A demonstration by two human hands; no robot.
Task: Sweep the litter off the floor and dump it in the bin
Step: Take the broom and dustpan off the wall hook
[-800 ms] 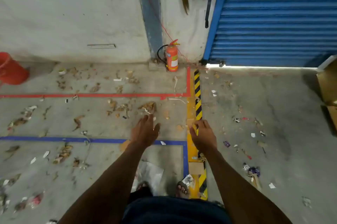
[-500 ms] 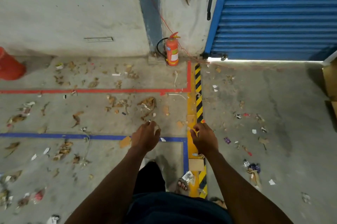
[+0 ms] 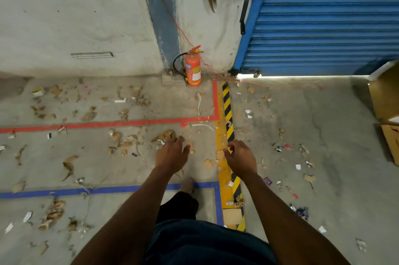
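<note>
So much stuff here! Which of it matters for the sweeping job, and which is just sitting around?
Part of the job:
- litter of dry leaves and paper scraps on the concrete floor
- left hand and right hand, both empty

Just there:
- fire extinguisher
- blue roller shutter
- cardboard boxes
- red, blue and yellow-black floor tape

No broom or bin shows.

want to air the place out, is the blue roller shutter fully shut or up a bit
Up a bit. A bright strip of daylight shows under the blue roller shutter along the floor, so its bottom edge sits just off the ground.
</note>
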